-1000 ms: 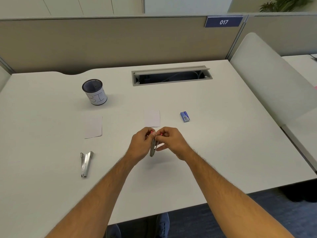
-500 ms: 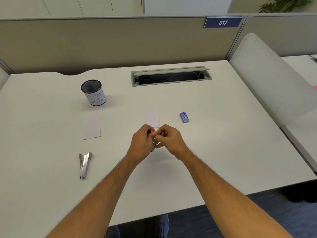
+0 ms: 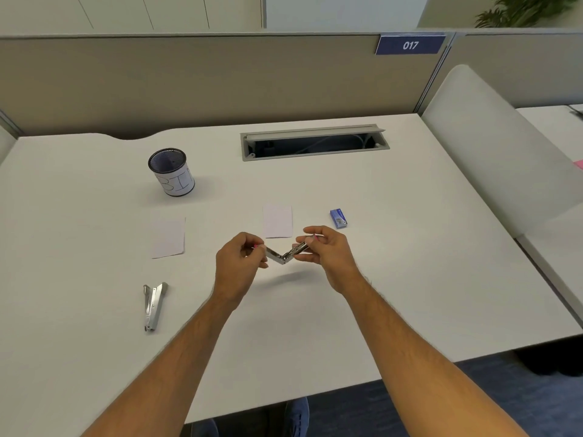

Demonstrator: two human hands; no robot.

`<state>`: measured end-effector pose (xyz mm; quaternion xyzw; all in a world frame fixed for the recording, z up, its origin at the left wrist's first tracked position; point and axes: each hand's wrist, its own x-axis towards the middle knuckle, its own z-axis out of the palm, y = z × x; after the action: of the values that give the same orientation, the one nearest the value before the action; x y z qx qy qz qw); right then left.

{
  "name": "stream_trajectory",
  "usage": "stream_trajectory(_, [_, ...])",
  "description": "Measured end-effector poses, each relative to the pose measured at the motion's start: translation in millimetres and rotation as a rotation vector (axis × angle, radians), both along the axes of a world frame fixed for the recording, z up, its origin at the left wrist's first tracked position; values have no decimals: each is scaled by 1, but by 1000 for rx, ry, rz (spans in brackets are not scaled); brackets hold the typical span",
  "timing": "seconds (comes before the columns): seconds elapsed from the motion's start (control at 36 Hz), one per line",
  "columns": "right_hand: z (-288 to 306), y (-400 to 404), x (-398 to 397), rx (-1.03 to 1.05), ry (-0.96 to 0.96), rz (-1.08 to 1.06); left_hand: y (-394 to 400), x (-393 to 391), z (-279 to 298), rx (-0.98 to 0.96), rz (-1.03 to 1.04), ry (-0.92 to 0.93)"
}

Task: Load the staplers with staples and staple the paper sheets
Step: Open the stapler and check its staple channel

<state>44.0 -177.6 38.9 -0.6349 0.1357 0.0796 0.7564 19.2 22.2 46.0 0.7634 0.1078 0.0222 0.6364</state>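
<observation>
While I hold it above the desk [image 3: 410, 279], the stapler [image 3: 285, 254] hangs hinged open in a V.
Left hand [image 3: 241, 263]: I pinch its left arm.
Right hand [image 3: 328, 252]: I pinch its right arm.
Spare stapler [image 3: 153, 305]: 8 o'clock.
Staple box [image 3: 338, 218]: 1 o'clock.
Sheets [image 3: 277, 221]: 12 o'clock and 10 o'clock [image 3: 168, 237].

We reach both bare forearms forward from the bottom of the view, converging toward the middle. Our left hand [image 3: 239, 263] pinches with curled fingers, thumb and forefinger closed in a grip. Our right hand [image 3: 328, 250] mirrors it, fingers curled inward, wrist bent slightly up.
</observation>
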Motion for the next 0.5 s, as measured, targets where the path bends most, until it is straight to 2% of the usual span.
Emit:
stream_trajectory(0.28, [-5,-13,4,154,-4,-88,23,-2,-2,-252,-139,199])
stream_trajectory(0.5, [3,-8,2,184,-24,6,13,-9,1,-227,-333,347])
